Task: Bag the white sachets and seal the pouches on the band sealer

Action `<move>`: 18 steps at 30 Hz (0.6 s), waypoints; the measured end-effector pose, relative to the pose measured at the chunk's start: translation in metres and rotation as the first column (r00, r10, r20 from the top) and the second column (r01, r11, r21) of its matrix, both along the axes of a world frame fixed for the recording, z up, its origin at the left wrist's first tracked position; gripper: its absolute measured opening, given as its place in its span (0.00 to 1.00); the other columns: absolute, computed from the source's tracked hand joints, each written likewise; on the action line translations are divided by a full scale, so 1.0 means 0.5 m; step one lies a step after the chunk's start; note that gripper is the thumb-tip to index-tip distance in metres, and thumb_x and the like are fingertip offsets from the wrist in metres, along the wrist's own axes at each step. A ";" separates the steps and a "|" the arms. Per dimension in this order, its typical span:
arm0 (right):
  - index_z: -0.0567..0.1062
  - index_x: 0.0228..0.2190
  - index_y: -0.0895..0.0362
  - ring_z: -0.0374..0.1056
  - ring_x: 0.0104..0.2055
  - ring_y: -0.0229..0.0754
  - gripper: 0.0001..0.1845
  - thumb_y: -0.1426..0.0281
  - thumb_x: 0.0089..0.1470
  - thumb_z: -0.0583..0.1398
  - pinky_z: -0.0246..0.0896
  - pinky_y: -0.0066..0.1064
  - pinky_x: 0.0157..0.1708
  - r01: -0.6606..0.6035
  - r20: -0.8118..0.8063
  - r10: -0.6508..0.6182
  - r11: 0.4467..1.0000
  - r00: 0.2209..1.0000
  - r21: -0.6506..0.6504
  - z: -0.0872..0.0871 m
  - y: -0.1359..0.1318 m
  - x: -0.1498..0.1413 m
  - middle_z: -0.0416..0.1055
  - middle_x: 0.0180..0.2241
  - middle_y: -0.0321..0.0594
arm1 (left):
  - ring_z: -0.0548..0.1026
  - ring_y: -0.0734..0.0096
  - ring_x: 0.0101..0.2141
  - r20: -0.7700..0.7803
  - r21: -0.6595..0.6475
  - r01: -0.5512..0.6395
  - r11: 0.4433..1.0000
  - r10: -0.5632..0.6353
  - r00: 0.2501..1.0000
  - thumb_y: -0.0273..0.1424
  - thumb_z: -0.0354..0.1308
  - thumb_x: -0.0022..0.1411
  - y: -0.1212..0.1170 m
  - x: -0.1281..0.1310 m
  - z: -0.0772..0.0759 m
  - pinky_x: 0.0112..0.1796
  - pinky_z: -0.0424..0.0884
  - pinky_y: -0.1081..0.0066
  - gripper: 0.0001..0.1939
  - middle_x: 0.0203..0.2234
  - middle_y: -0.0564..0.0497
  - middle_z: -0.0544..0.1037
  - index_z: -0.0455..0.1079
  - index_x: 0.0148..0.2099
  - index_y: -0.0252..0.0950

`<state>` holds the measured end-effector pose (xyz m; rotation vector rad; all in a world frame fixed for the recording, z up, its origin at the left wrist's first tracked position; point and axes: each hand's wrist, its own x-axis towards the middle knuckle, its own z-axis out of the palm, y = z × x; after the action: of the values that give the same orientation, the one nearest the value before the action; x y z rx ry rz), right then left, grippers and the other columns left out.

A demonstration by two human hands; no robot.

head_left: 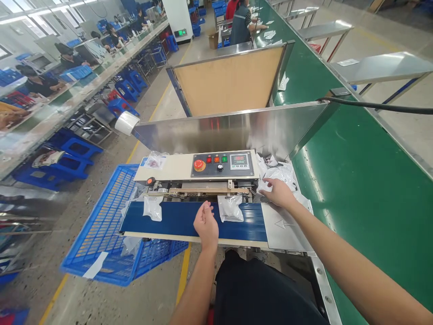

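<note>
White pouches [230, 210] lie on the blue belt [181, 221] before you, one on each side of your left hand [206, 225], whose fingers are released in a loose curl. Your right hand [278, 193] is at the pouch pile [284, 173]; whether it grasps one, I cannot tell. Beyond stand the control panel [211, 168], then the metal screen [192, 134].

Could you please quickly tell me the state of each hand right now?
Left hand: loosely curled over the flat blue conveyor belt, nothing visibly held.
Right hand: fingers bent at a white plastic pouch; whether gripping it cannot be told.
</note>
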<state>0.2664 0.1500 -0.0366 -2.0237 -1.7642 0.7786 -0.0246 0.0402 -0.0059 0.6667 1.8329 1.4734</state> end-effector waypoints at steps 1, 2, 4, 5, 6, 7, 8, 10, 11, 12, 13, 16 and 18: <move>0.85 0.46 0.56 0.77 0.42 0.50 0.17 0.63 0.57 0.67 0.68 0.37 0.45 -0.042 0.032 0.043 0.999 0.999 -0.014 -0.004 0.014 0.002 0.81 0.44 0.50 | 0.85 0.56 0.43 -0.031 0.010 -0.013 1.000 0.013 0.999 0.51 0.64 0.69 -0.013 -0.009 0.009 0.41 0.82 0.63 0.26 0.46 0.36 0.86 0.83 0.53 0.33; 0.85 0.43 0.57 0.77 0.44 0.51 0.14 0.63 0.59 0.65 0.67 0.38 0.46 -0.074 0.041 0.074 0.997 0.996 -0.018 -0.005 0.023 0.004 0.81 0.45 0.51 | 0.85 0.56 0.41 -0.051 0.023 -0.002 1.000 0.003 0.999 0.52 0.63 0.70 -0.024 -0.013 0.016 0.40 0.82 0.63 0.27 0.45 0.36 0.86 0.83 0.52 0.32; 0.82 0.38 0.56 0.77 0.45 0.51 0.11 0.64 0.63 0.61 0.68 0.39 0.48 -0.122 0.002 0.122 0.992 0.992 0.007 0.002 0.026 0.017 0.81 0.47 0.51 | 0.85 0.56 0.39 -0.064 0.067 0.054 0.996 -0.050 0.997 0.53 0.62 0.71 -0.041 -0.007 0.028 0.40 0.83 0.62 0.27 0.41 0.37 0.86 0.84 0.50 0.31; 0.81 0.37 0.55 0.77 0.45 0.51 0.11 0.64 0.64 0.60 0.68 0.40 0.48 -0.144 -0.036 0.145 0.989 0.989 0.033 0.011 0.019 0.028 0.81 0.49 0.51 | 0.85 0.56 0.38 -0.067 0.089 0.094 0.992 -0.089 0.994 0.53 0.62 0.71 -0.045 0.003 0.031 0.40 0.83 0.61 0.27 0.40 0.38 0.86 0.84 0.49 0.31; 0.79 0.38 0.54 0.77 0.44 0.50 0.10 0.63 0.65 0.59 0.69 0.40 0.47 -0.163 -0.083 0.168 0.985 0.982 0.059 0.024 0.007 0.042 0.82 0.50 0.50 | 0.85 0.57 0.38 -0.070 0.107 0.143 0.984 -0.136 0.988 0.52 0.62 0.71 -0.047 0.017 0.033 0.40 0.83 0.61 0.27 0.39 0.38 0.86 0.84 0.48 0.32; 0.78 0.39 0.53 0.78 0.43 0.49 0.11 0.61 0.66 0.58 0.70 0.40 0.46 -0.176 -0.134 0.186 0.981 0.973 0.081 0.042 -0.011 0.056 0.82 0.51 0.49 | 0.85 0.57 0.37 -0.077 0.119 0.196 0.973 -0.188 0.979 0.51 0.61 0.72 -0.047 0.034 0.033 0.40 0.83 0.61 0.26 0.38 0.39 0.86 0.84 0.48 0.32; 0.77 0.40 0.52 0.78 0.41 0.48 0.12 0.59 0.68 0.57 0.70 0.39 0.45 -0.178 -0.184 0.194 0.979 0.964 0.098 0.063 -0.033 0.070 0.82 0.52 0.48 | 0.85 0.57 0.37 -0.090 0.127 0.257 0.958 -0.246 0.965 0.51 0.61 0.73 -0.044 0.054 0.031 0.40 0.83 0.61 0.25 0.38 0.40 0.86 0.84 0.48 0.33; 0.75 0.41 0.50 0.78 0.39 0.47 0.16 0.53 0.70 0.56 0.71 0.39 0.43 -0.150 -0.267 0.179 0.981 0.947 0.125 0.111 -0.085 0.089 0.82 0.52 0.47 | 0.85 0.58 0.38 -0.147 0.145 0.383 0.912 -0.363 0.920 0.49 0.60 0.74 -0.036 0.100 0.028 0.41 0.83 0.62 0.23 0.40 0.39 0.86 0.83 0.51 0.34; 0.75 0.41 0.50 0.77 0.38 0.46 0.18 0.51 0.71 0.55 0.72 0.39 0.43 -0.126 -0.302 0.163 0.983 0.939 0.136 0.135 -0.113 0.092 0.82 0.50 0.47 | 0.85 0.57 0.41 -0.187 0.155 0.439 0.885 -0.410 0.893 0.48 0.60 0.74 -0.030 0.125 0.027 0.42 0.83 0.62 0.23 0.44 0.38 0.86 0.82 0.54 0.35; 0.75 0.41 0.50 0.77 0.38 0.46 0.20 0.48 0.71 0.55 0.72 0.38 0.42 -0.099 -0.337 0.144 0.984 0.930 0.145 0.157 -0.141 0.091 0.83 0.47 0.47 | 0.84 0.56 0.44 -0.227 0.165 0.487 0.858 -0.448 0.865 0.48 0.61 0.73 -0.026 0.149 0.026 0.44 0.82 0.61 0.24 0.48 0.37 0.85 0.80 0.59 0.36; 0.75 0.41 0.50 0.77 0.37 0.47 0.21 0.46 0.70 0.56 0.72 0.38 0.42 -0.074 -0.377 0.126 0.986 0.918 0.149 0.175 -0.167 0.086 0.83 0.43 0.46 | 0.83 0.54 0.49 -0.261 0.175 0.527 0.831 -0.477 0.839 0.48 0.62 0.72 -0.022 0.172 0.027 0.47 0.81 0.59 0.26 0.53 0.36 0.83 0.78 0.63 0.36; 0.73 0.41 0.50 0.77 0.33 0.47 0.24 0.43 0.69 0.56 0.72 0.37 0.39 -0.002 -0.524 0.063 0.993 0.849 0.116 0.191 -0.228 0.056 0.80 0.29 0.41 | 0.80 0.51 0.53 -0.249 0.189 0.620 0.761 -0.574 0.780 0.51 0.60 0.73 -0.017 0.225 0.028 0.53 0.78 0.57 0.26 0.55 0.38 0.82 0.79 0.61 0.38; 0.72 0.41 0.50 0.75 0.29 0.46 0.24 0.42 0.68 0.57 0.72 0.36 0.37 0.082 -0.568 -0.020 0.993 0.823 0.085 0.172 -0.251 0.038 0.77 0.25 0.38 | 0.81 0.56 0.42 -0.153 0.165 0.663 0.731 -0.645 0.749 0.53 0.55 0.75 -0.016 0.243 0.022 0.46 0.78 0.62 0.26 0.40 0.42 0.84 0.84 0.47 0.37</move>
<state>0.2853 0.0247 0.0491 -1.5373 -1.3623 1.1051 0.0970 0.0322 0.0053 1.3446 1.2800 1.1553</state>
